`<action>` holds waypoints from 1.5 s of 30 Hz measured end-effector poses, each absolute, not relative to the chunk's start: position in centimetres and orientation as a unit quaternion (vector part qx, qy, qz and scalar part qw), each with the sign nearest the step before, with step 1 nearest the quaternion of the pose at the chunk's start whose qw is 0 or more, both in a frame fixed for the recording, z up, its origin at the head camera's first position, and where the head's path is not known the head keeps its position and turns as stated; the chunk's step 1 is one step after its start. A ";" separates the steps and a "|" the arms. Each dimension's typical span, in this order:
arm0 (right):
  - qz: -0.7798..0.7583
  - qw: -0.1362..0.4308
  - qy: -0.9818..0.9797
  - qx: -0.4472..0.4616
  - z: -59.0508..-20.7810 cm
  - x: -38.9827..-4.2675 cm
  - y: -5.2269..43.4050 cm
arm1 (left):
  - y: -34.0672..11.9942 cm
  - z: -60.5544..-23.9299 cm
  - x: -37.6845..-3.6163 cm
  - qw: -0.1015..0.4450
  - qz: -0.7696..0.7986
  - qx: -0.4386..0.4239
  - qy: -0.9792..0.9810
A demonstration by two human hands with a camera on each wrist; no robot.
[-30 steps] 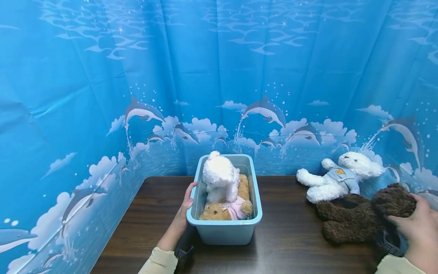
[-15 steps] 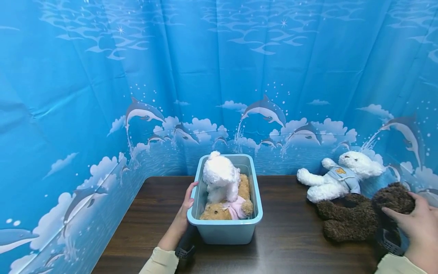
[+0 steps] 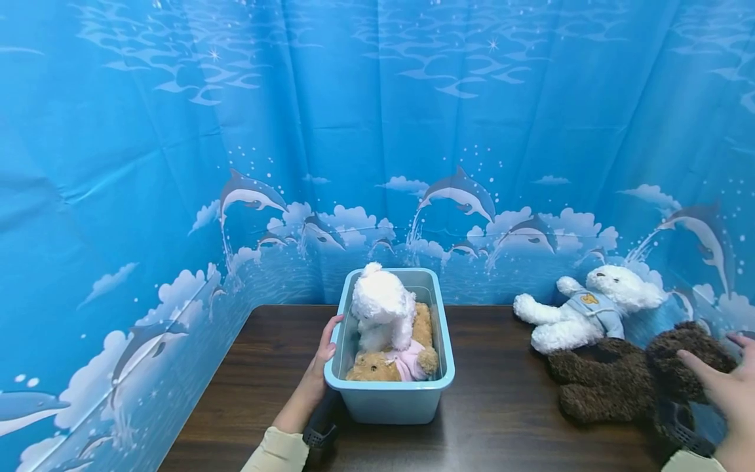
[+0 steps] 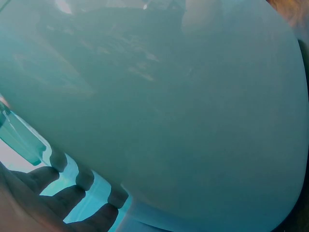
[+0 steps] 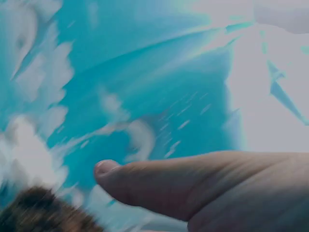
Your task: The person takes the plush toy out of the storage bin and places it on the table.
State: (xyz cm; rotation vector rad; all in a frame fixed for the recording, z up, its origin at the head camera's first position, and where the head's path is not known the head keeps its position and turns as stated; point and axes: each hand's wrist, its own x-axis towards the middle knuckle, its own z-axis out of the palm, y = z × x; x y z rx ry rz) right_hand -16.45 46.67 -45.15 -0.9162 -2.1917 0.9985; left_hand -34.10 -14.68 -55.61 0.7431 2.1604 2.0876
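Note:
A light-blue plastic bin (image 3: 389, 403) stands mid-table, holding a white plush dog-like toy (image 3: 380, 298) on top of a tan teddy bear (image 3: 374, 367) in pink. My left hand (image 3: 318, 360) rests against its left side; in the left wrist view, fairly straight fingers (image 4: 72, 198) touch the outer wall near the rim. At the right, my right hand (image 3: 734, 387) is spread beside the head of a dark brown teddy bear (image 3: 613, 380) lying on its back, holding nothing. The right wrist view shows one extended finger (image 5: 154, 181) and some brown fur, blurred.
A white teddy bear (image 3: 596, 308) in a light-blue top lies behind the brown one, against the curtain. The dark wood table (image 3: 483, 393) ends at a blue dolphin-print curtain (image 3: 377, 131) along its back and sides.
My right hand has let go of the brown teddy bear's head and moved off to the right, its fingers spreading. The left hand and the bin have stayed in place.

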 end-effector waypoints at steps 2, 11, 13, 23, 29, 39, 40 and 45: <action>0.377 0.335 -0.803 -0.318 -44.3 -16.1 45.7 | -14.7 -55.7 -34.1 0.026 0.675 0.241 0.697; 0.357 0.302 -0.853 -0.233 -39.8 -15.9 39.5 | -14.8 -55.6 -34.0 0.029 0.669 0.245 0.701; 0.351 0.290 -0.868 -0.200 -39.0 -16.3 37.9 | -14.8 -55.5 -34.0 0.027 0.672 0.247 0.698; 0.401 0.251 -0.880 -0.032 -37.6 -19.4 32.0 | -14.8 -55.5 -34.1 0.018 0.674 0.251 0.694; 0.444 0.253 -0.859 -0.018 -36.2 -20.9 28.5 | -14.5 -55.6 -34.0 0.021 0.680 0.251 0.689; 0.414 0.252 -0.873 0.044 -32.2 -24.4 22.1 | -14.1 -55.3 -34.2 0.014 0.686 0.262 0.679; 0.412 0.246 -0.876 0.049 -32.1 -24.8 21.5 | -14.2 -55.4 -34.2 0.014 0.685 0.260 0.681; 0.403 0.217 -0.887 0.060 -31.9 -27.4 18.9 | -14.4 -55.5 -34.1 0.017 0.683 0.260 0.682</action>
